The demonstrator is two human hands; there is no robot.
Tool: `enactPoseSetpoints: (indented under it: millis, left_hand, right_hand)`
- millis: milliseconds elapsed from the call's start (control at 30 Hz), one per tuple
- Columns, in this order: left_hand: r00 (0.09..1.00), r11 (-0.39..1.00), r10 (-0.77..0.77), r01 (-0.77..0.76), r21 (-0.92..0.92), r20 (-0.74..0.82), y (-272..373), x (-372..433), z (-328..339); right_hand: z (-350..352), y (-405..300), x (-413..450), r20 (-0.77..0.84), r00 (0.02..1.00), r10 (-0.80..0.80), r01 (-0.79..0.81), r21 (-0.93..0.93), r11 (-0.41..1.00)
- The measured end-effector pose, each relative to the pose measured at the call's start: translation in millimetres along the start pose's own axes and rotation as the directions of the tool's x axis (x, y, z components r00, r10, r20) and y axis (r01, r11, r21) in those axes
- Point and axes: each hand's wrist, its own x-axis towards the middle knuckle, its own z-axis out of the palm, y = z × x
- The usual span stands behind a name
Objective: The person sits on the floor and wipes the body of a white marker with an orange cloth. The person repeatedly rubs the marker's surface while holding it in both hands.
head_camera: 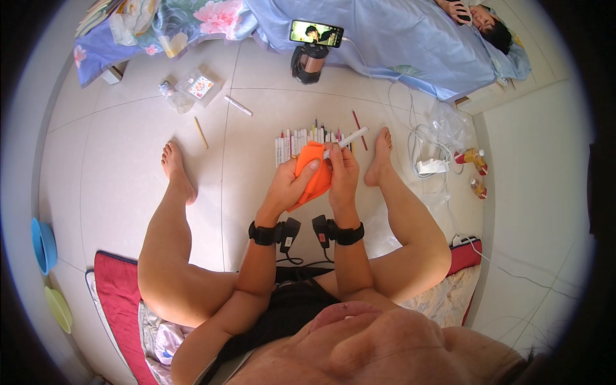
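My left hand point(285, 185) grips a folded orange cloth point(314, 175), its thumb pressed on the near side. A white marker pen point(353, 137) slants up to the right from the cloth, with my right hand point(344, 171) around its lower part. The pen's lower end is hidden by the cloth and fingers. Just beyond both hands, a row of white marker pens point(284, 148) lies on the tiled floor, partly covered by my hands. Among them are several thin pencils or pens with coloured ends.
Loose on the floor are a yellow pencil point(201, 133), a dark red pencil point(359, 130) and a white marker point(238, 106). A clear plastic box point(208, 97) stands left. A phone point(316, 33) leans by a bed point(385, 43) where a person lies. Right are a power strip point(431, 166) and bottles point(478, 188).
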Motion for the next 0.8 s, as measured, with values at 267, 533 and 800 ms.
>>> enactPoseSetpoints:
  millis: [267, 533, 800]
  left_hand:
    - [0.997, 0.990, -0.069, 0.073, -0.120, 0.041, -8.2, 2.5, -6.5]
    - [0.991, 0.984, -0.133, 0.135, -0.121, 0.017, -10.8, 4.0, -5.2]
    - [0.996, 0.999, -0.002, 0.005, 0.044, -0.089, -20.3, 5.2, -2.5]
  right_hand:
    - [2.0, 10.1, 1.4, 0.040, 0.992, 0.122, -0.127, 0.170, 0.977]
    - [1.7, 6.5, 1.1, 0.000, 0.996, 0.084, -0.083, 0.093, 0.992]
    - [8.5, -12.8, -3.7, 0.088, 0.963, -0.254, 0.269, -0.318, 0.909]
